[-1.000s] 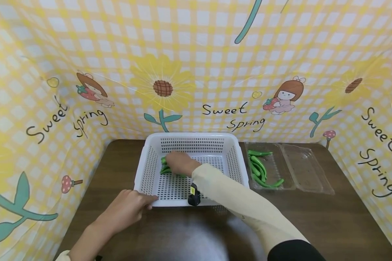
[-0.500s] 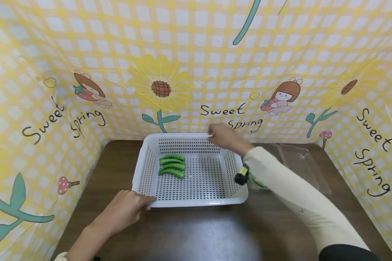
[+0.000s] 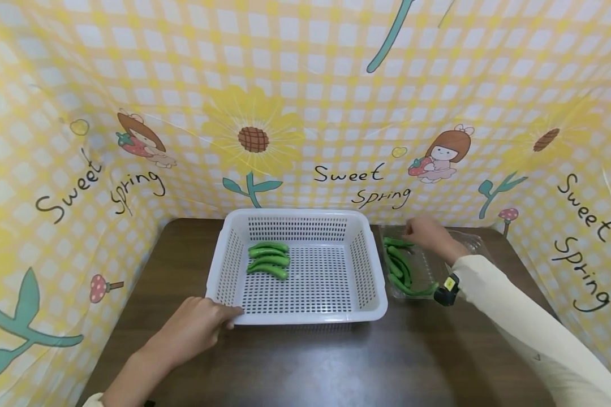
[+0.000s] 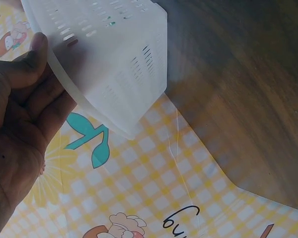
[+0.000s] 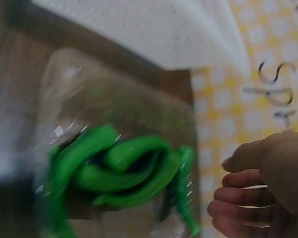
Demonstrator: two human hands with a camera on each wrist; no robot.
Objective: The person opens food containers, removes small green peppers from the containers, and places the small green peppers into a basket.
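Note:
A white perforated plastic basket (image 3: pixel 305 319) holds several green chili peppers (image 3: pixel 269 261) lying side by side in its left half. At the basket's near left corner, my left hand (image 3: pixel 196 323) grips the rim; the left wrist view has the thumb (image 4: pixel 38 47) on one side of the rim and fingers on the other. My right hand (image 3: pixel 431 236) hovers over the far part of a clear plastic box (image 3: pixel 424 263), its fingers (image 5: pixel 238 196) loosely bent around nothing. More green chili peppers (image 3: pixel 399 265) lie in that box, blurred in the right wrist view.
The clear lid (image 3: pixel 476 242) is folded out to the box's right, partly hidden by my right forearm. A dark wooden table (image 3: pixel 295 362) carries everything. Yellow checked cloth (image 3: pixel 305 130) walls in the back and both sides.
My right hand has left the peppers in the basket and moved right, over the rim, to the clear box. My left hand has stayed on the basket's corner.

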